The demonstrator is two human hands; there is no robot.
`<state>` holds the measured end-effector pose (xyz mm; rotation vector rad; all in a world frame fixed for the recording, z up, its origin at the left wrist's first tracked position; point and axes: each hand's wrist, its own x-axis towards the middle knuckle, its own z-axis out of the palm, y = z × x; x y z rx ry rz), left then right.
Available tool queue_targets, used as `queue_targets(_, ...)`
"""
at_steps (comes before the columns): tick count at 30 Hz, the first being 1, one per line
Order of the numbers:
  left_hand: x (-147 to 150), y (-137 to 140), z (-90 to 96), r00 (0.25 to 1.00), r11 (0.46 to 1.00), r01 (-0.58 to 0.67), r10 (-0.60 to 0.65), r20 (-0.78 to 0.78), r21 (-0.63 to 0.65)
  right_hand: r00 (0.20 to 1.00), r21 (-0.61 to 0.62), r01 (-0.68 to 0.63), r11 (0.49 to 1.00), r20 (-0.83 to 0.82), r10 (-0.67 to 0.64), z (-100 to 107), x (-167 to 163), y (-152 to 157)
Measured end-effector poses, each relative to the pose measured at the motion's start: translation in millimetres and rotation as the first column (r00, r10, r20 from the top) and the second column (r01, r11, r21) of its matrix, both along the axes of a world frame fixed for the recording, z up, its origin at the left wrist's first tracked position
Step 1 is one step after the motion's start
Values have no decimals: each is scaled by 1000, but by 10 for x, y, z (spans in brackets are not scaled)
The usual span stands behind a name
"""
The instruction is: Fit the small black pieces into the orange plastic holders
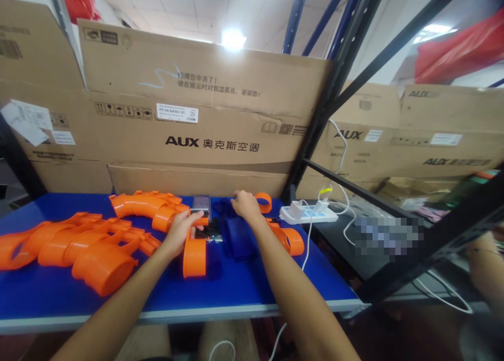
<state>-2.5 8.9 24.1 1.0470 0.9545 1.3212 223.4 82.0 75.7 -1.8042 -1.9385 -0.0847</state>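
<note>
My left hand (184, 232) is closed around an orange plastic ring-shaped part (195, 264), its wide loop hanging below my fingers. A narrower orange and black end sticks out past my thumb. My right hand (246, 204) reaches to the back of the table, fingers curled down at a dark blue, soft-looking pile (237, 237). Its fingertips are partly hidden, so what they pinch cannot be made out. Just behind my left hand lies a phone (202, 201). More orange ring parts (291, 240) lie right of the pile, one (263, 202) beside my right hand.
Nested rows of orange parts (79, 248) cover the left of the blue table (165, 295). A white power strip (309, 213) with plugs and cables sits at the right, by a black metal post (315, 119). Large cardboard (220, 119) stands behind. Another person's arm (486, 261) shows far right.
</note>
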Motion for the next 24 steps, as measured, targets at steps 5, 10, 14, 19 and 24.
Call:
queue_targets(5,14,32,-63,999,1000,30,-30,-25,4,995,72,-96,993,-28,98,88,-19,-136)
queue_targets(10,37,24,-41,1000,999,13,-13,-9,29,778,318,-553,770,-132,614,125,-205,-468)
queue_targets(14,20,13,11,1000,999,-2,3,-6,45,669,290,-705,648,-35,743,75,-379,-634)
queue_targets(19,-84,37,74,998,997,-61,60,10,39,687,284,-684,672,-61,724,0,-363,-588)
queue_targets(24,-201,74,132,985,992,-123,123,119,-6,775,215,-610,762,-39,631,-56,-151,-542)
